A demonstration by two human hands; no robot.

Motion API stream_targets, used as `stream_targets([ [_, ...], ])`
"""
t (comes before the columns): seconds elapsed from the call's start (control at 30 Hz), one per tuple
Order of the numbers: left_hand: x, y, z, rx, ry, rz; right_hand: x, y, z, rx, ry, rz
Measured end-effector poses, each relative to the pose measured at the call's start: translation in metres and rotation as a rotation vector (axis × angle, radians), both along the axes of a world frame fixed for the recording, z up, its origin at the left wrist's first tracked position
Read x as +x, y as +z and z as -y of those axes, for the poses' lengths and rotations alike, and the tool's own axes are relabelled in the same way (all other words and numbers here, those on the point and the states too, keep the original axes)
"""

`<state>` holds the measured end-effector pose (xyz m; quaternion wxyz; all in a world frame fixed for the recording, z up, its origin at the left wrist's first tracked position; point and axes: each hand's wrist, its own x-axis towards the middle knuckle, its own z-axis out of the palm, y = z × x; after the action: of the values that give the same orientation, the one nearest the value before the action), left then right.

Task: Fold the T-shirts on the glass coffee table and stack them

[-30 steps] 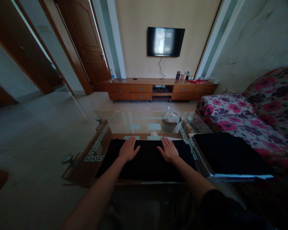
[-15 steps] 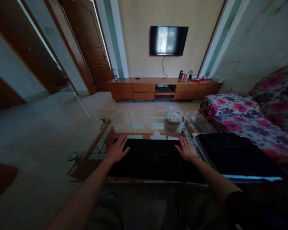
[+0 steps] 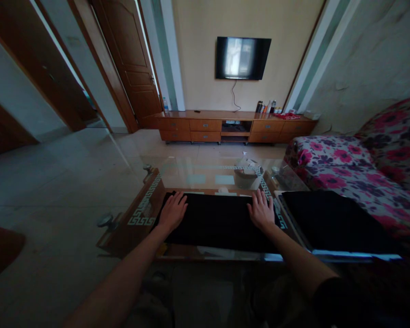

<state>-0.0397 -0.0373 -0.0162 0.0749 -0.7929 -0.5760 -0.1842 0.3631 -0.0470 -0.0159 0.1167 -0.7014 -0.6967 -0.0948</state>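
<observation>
A folded black cloth (image 3: 215,223), perhaps a garment, lies flat as a wide strip across the near part of a glass-topped table (image 3: 140,207). On its left end rests my left hand (image 3: 173,210), palm down with the fingers stretched out. My right hand (image 3: 262,210) lies the same way on the right end, its fingers spread toward the far edge. Neither hand grips the fabric. Another black folded cloth (image 3: 335,221) sits to the right of the table's patterned border, with a pale edge showing beneath it.
A flower-patterned sofa (image 3: 335,155) stands on the right. Beneath or beyond the glass a basket (image 3: 246,178) shows. Against the far wall is a wooden TV cabinet (image 3: 205,125) with several bottles, below a television (image 3: 243,58). Round metal fittings (image 3: 105,220) stick out at the table's left side.
The black cloth has shifted slightly away from me, and its near edge now shows more glass in front. Both hands moved with it, drawing a little closer together.
</observation>
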Motion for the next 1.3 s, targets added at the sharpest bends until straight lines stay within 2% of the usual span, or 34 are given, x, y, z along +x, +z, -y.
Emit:
stream_targets([
  [0.1,0.019,-0.001,0.021,-0.096,-0.193,-0.012,-0.024,-0.002,0.020,-0.111,0.202,-0.025],
  [0.17,0.028,-0.003,0.033,-0.170,-0.272,-0.024,-0.033,-0.005,0.031,-0.180,0.304,-0.050],
  [0.37,0.042,-0.001,0.044,-0.245,-0.244,-0.020,-0.037,-0.004,0.038,-0.218,0.326,-0.085],
  [0.43,0.052,0.002,0.047,-0.246,-0.273,-0.019,-0.042,-0.002,0.039,-0.206,0.335,-0.088],
  [0.53,0.074,0.001,0.056,-0.249,-0.369,-0.029,-0.054,-0.003,0.041,-0.194,0.473,-0.082],
  [0.63,0.093,-0.002,0.066,-0.261,-0.391,-0.039,-0.062,-0.004,0.044,-0.227,0.622,-0.063],
  [0.73,0.098,-0.002,0.068,-0.283,-0.400,-0.042,-0.065,-0.003,0.043,-0.246,0.625,-0.062],
  [0.87,0.086,0.002,0.059,-0.305,-0.406,-0.034,-0.062,0.003,0.040,-0.220,0.594,-0.099],
  [0.97,0.067,0.001,0.048,-0.302,-0.320,-0.024,-0.053,0.002,0.037,-0.243,0.569,-0.102],
  [1.07,0.036,-0.004,0.036,-0.292,-0.225,-0.038,-0.033,-0.005,0.033,-0.269,0.524,-0.077],
  [1.2,-0.009,-0.012,0.024,-0.247,-0.085,-0.067,0.009,-0.016,0.019,-0.226,0.314,-0.049],
  [1.3,-0.030,-0.020,0.020,-0.205,-0.010,-0.079,0.040,-0.023,0.007,-0.197,0.141,-0.036],
])
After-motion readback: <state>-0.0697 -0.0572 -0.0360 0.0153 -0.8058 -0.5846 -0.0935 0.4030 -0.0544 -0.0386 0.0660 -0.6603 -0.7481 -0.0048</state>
